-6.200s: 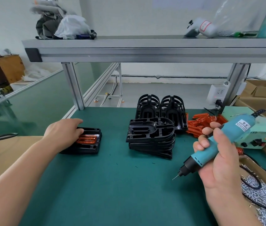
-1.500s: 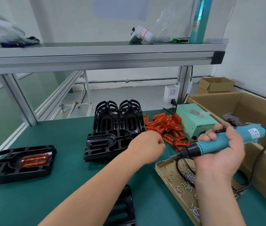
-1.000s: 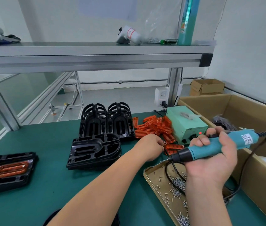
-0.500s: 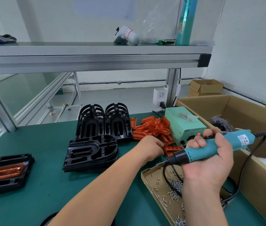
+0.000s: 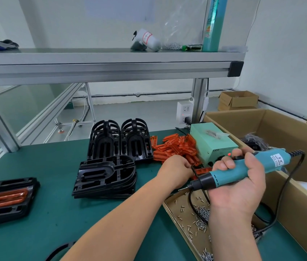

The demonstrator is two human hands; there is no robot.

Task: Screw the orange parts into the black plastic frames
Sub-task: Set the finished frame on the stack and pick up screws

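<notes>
While the left hand reaches to the near edge of the orange parts, the right hand grips a teal electric screwdriver.

The left hand's fingers are curled at the heap, beside one orange part lying apart from it; whether they have closed on anything cannot be told. The screwdriver lies level, tip pointing left, above a shallow cardboard tray that holds loose silver screws and a loop of black cable. A stack of black plastic frames lies flat mid-table, with more frames standing upright behind it. At far left a finished frame holds an orange part in its centre. A pale green power box sits just right of the orange heap, and a large open carton stands along the right edge; its contents are mostly hidden.
</notes>
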